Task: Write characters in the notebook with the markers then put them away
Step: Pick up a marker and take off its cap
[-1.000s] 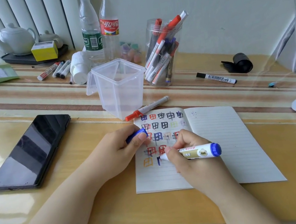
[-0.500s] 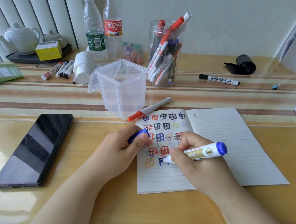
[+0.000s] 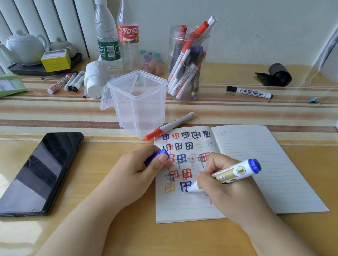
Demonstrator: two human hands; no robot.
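Tub [image 3: 138,101] (open) blocks jar [image 3: 189,63].

Person, as I see from the head view: two forearms bare with no sleeve in sight, left hand [image 3: 135,172] and right hand [image 3: 223,187] ungloved, no ring, watch or bracelet visible, fingernails short and unpainted.
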